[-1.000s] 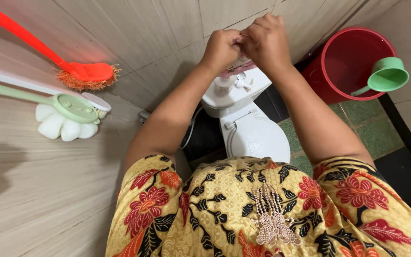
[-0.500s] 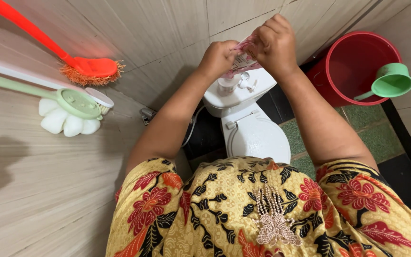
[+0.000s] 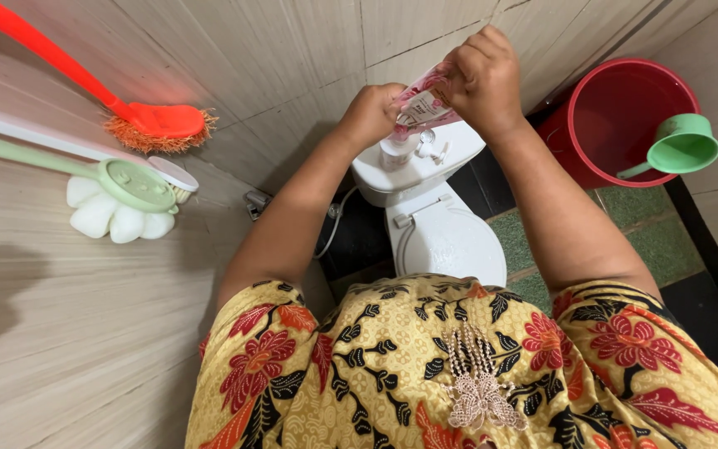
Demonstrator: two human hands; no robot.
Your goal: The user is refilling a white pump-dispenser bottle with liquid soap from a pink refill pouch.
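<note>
Room: tiled bathroom corner; we look down on a white toilet (image 3: 446,237) with its cistern (image 3: 413,162) against the wall, and we place everything else from that cistern.
Thing in hand: a small pink-and-white sachet (image 3: 422,104), held just above the cistern top.
Left hand (image 3: 370,114): closed, pinching the sachet's lower, left end.
Right hand (image 3: 482,76): closed, pinching the sachet's upper end, farther from us and higher above the cistern.
Long axis: we see the sachet slanting from the left grip up and right to the right grip, stretched between them.
Nearer hand: both touch it; the left sits closer to the cistern.
Beside: a red bucket (image 3: 604,150) with a green dipper (image 3: 681,143) right of the cistern; brushes hang on the wall well to its left.
</note>
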